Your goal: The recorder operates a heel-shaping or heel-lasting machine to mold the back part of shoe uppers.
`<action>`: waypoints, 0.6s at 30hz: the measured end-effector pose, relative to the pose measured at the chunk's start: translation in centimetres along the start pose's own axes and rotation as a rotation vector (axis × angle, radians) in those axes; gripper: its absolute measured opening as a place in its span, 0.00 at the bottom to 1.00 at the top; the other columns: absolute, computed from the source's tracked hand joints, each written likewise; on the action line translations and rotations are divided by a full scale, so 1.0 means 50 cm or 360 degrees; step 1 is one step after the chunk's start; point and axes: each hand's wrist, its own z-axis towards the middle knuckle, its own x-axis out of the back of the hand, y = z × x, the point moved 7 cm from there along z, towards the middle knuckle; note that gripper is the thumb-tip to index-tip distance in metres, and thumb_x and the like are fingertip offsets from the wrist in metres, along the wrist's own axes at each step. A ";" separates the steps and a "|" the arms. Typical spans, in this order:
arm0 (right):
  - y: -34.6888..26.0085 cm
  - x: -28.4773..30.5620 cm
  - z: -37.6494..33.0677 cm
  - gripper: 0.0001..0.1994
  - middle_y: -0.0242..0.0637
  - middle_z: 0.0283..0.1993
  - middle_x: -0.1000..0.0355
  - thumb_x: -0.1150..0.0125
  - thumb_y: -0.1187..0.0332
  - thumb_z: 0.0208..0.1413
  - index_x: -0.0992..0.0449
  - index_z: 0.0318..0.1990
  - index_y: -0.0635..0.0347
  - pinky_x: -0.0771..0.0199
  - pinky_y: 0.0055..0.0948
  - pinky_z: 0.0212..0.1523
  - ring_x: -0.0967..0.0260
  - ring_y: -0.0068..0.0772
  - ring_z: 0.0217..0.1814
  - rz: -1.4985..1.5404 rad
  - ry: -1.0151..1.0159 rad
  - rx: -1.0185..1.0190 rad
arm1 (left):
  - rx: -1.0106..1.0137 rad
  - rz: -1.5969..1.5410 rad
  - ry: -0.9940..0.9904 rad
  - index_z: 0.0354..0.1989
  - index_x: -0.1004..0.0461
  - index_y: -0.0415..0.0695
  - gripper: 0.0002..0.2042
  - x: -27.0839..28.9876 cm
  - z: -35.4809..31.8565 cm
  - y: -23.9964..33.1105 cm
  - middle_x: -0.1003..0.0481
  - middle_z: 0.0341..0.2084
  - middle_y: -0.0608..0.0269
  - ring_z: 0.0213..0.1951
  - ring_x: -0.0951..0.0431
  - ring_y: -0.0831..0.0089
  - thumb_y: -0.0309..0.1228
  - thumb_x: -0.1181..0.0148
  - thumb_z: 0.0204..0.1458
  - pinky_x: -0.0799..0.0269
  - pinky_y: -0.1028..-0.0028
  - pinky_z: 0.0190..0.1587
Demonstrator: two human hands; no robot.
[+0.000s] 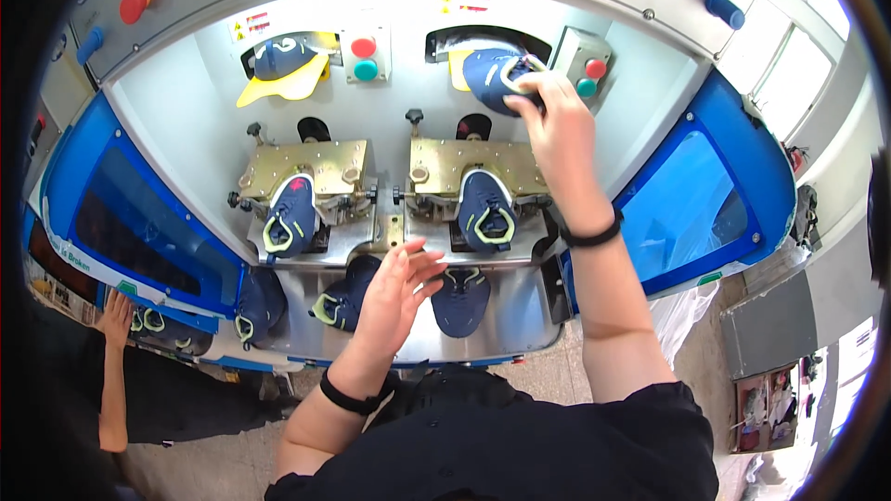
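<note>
At the upper right slot, my right hand [563, 134] grips a navy shoe [490, 74] by its collar, thumb and fingers closed on it. The shoe's toe end is beside a yellow pad [458, 70] at the slot. My left hand [397, 295] is open over the front ledge, fingers spread and nothing in it. It hovers between a navy shoe [462, 304] on the ledge and another shoe [342, 295] partly hidden behind it. Two more navy shoes, one left [293, 211] and one right [485, 209], sit against brass-coloured metal fixtures.
In the left slot a navy shoe [281, 57] rests over a yellow pad [288, 85]. Red and green buttons [365, 57] are on the back wall. Blue windowed side panels [687, 195] flank the machine. Another person's hand [116, 317] is at the left edge.
</note>
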 end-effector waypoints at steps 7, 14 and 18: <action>0.140 -0.144 0.115 0.13 0.45 0.45 0.29 0.34 0.70 0.49 0.24 0.43 0.59 0.27 0.36 0.44 0.27 0.43 0.40 0.0049 0.0006 -0.0133 | -0.0098 0.0047 0.0240 0.57 0.36 0.41 0.18 0.110 -0.056 -0.004 0.27 0.49 0.52 0.53 0.26 0.61 0.40 0.57 0.67 0.30 0.63 0.55; 0.246 -0.055 -0.082 0.10 0.59 0.70 0.49 0.49 0.79 0.49 0.29 0.40 0.59 0.29 0.47 0.52 0.34 0.57 0.60 -0.0509 0.0384 -0.0874 | 0.0059 -0.0019 0.0805 0.52 0.32 0.44 0.18 0.283 -0.173 -0.030 0.26 0.46 0.56 0.50 0.25 0.61 0.44 0.55 0.65 0.27 0.63 0.49; 0.290 -0.095 -0.102 0.11 0.65 0.73 0.61 0.46 0.77 0.45 0.28 0.39 0.59 0.24 0.47 0.46 0.28 0.61 0.51 -0.0526 -0.0196 -0.0893 | 0.0158 0.0000 0.0854 0.51 0.31 0.45 0.17 0.281 -0.193 -0.053 0.25 0.45 0.57 0.49 0.25 0.61 0.45 0.54 0.64 0.27 0.63 0.48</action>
